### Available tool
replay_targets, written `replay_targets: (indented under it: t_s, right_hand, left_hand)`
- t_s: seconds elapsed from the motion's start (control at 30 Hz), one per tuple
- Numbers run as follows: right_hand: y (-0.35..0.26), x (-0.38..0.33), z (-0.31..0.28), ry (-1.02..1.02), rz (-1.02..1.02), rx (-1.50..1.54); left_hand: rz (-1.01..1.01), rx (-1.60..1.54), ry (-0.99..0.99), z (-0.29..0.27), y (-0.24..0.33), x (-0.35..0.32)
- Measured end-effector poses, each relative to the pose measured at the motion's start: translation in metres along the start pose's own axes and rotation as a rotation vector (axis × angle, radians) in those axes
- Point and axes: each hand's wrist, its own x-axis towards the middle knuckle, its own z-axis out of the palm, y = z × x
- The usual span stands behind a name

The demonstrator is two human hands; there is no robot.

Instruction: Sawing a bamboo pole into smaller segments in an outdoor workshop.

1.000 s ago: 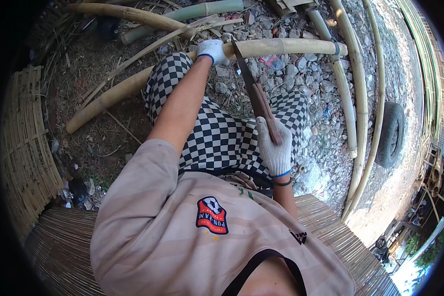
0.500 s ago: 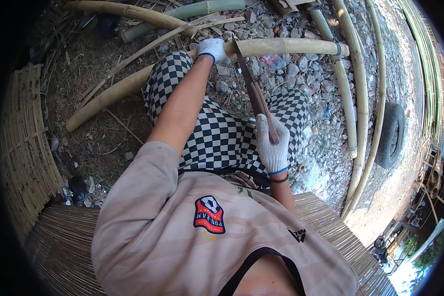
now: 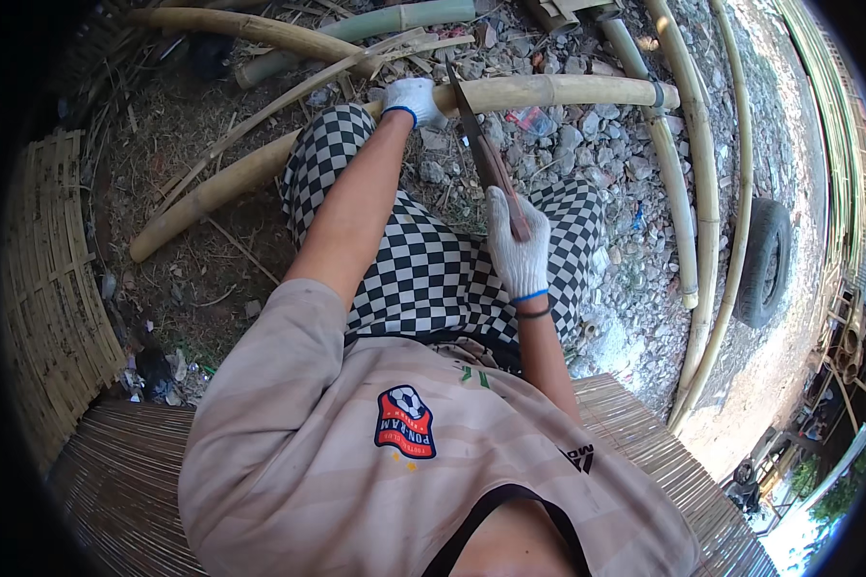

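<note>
A long pale bamboo pole (image 3: 558,91) lies across my knees over checkered trousers. My left hand (image 3: 412,99), in a white glove, grips the pole near its middle. My right hand (image 3: 518,242), also in a white glove, is closed on the wooden handle of a long knife (image 3: 478,135). The blade points away from me and its tip rests on the pole just right of my left hand.
More bamboo poles (image 3: 681,183) lie on gravel to the right and at the top. A tyre (image 3: 766,262) lies at the right. A woven bamboo panel (image 3: 48,288) stands at the left. I sit on a slatted bamboo mat (image 3: 115,490).
The knife blade has shifted slightly left along the pole, toward my left hand. My right hand stays on the handle.
</note>
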Motion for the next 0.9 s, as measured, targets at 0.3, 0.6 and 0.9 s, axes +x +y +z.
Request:
replay_targets:
  t_s: [0.3,0.6,0.9]
  right_hand:
    - [-0.025,-0.034,-0.027,-0.060,0.006,-0.103]
    - [0.009,0.070,0.031,0.000,-0.082,-0.047]
    - [0.018,0.030,0.018,0.014,-0.046,-0.040]
  left_hand:
    - [-0.011,0.000,0.052,-0.010,-0.002,-0.021]
    - [0.024,-0.012,0.051,0.006,0.007,0.000]
    - [0.028,-0.023,0.042,-0.005,0.012,-0.008]
